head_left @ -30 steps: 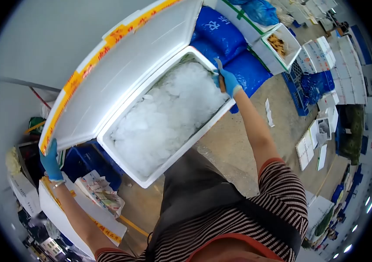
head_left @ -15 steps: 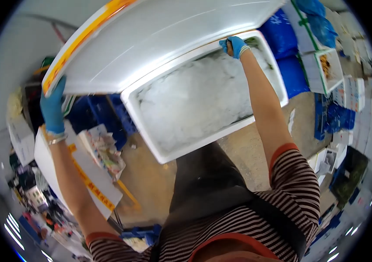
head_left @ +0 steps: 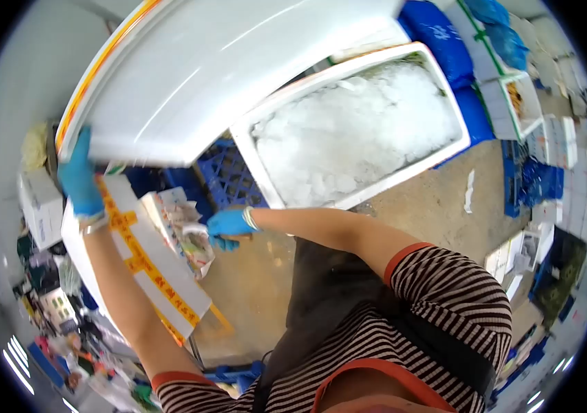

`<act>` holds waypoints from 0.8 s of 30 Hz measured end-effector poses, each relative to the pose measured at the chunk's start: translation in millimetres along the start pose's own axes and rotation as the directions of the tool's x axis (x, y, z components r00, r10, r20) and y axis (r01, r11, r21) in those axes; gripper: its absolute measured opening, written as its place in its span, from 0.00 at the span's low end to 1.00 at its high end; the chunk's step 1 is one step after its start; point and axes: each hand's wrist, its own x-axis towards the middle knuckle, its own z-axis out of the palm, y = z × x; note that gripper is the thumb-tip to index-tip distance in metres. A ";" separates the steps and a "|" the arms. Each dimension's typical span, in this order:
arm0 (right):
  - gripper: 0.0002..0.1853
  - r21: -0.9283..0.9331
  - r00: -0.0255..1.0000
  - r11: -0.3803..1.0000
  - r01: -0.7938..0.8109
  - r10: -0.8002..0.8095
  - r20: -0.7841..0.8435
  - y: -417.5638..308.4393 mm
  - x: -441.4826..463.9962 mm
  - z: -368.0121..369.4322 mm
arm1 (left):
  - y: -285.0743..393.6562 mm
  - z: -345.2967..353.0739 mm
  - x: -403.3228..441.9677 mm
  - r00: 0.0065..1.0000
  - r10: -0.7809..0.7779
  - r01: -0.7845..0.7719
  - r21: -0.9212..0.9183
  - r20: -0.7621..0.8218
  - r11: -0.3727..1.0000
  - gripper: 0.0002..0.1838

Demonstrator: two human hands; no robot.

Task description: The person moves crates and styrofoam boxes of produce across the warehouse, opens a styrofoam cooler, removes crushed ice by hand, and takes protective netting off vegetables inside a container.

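swung leftward, right fingers [head_left: 223, 243] curl round a handle [head_left: 244, 237]; left fingers [head_left: 82, 146] clasp lid [head_left: 190, 76].

Right hand [head_left: 230, 228] now off foam box [head_left: 256, 157], near papers [head_left: 196, 249].

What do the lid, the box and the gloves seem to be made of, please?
Lid: probably smooth, slightly glossy plastic foam, thick and white with light streaks. Box: likely matte foam, given its thick white rim. Gloves: perhaps thin, matte blue rubber or plastic, judging by their close fit.

Left hand [head_left: 81, 182] outstretched; right hand [head_left: 229, 224] angled leftward, fingers [head_left: 225, 243] curled.
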 end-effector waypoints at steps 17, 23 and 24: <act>0.24 0.332 0.385 0.826 0.455 0.154 -0.910 153.7 -380.4 68.7 | -115.4 -61.0 -313.1 0.653 -0.735 0.406 -0.904 0.182 0.136 0.13; 0.23 0.329 0.603 0.921 0.209 0.143 -0.785 162.6 -343.7 62.0 | -105.6 -136.9 -371.3 0.628 -0.767 0.158 -0.944 -0.130 0.289 0.11; 0.23 0.290 0.642 0.939 0.186 0.107 -0.759 155.2 -332.6 71.7 | -101.7 -154.8 -377.1 0.593 -0.794 0.152 -0.950 -0.134 0.274 0.11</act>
